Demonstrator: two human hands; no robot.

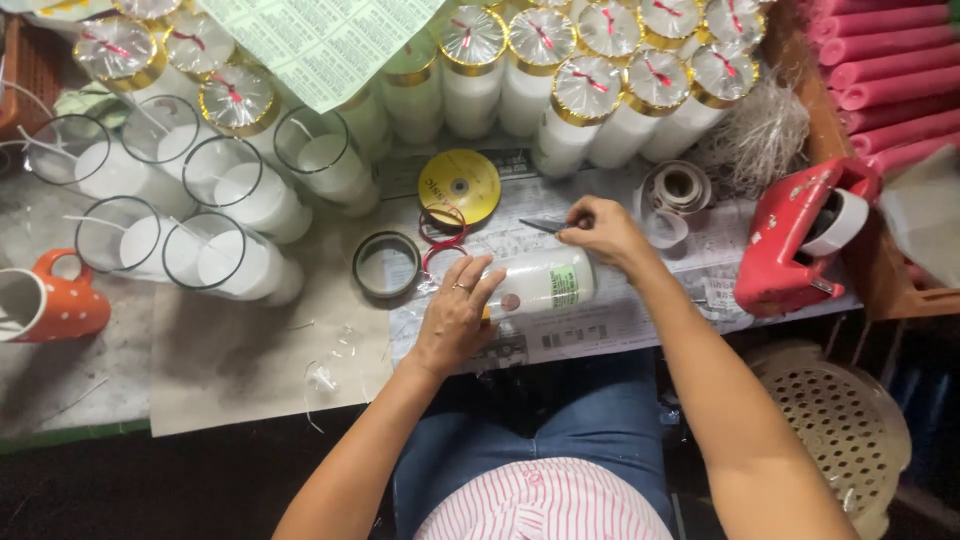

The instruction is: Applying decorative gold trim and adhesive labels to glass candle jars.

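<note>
Newspaper (600,325) covers this crowded workbench near its front edge. On it a white glass candle (540,282) lies on its side, green label up. Her left hand (455,315) is closed around its near end, pinning it down. Beyond the candle's far end, the right hand (605,232) pinches a small blade (545,225), tip pointing left. Just past the left hand sit red rings (443,240), a yellow ribbon spool (459,185) and a dark tape roll (386,264). Right of the blade hand stands a red tape dispenser (800,240). Open-topped candle glasses (215,255) stand further left, and foil-capped candles (590,90) line the back.
</note>
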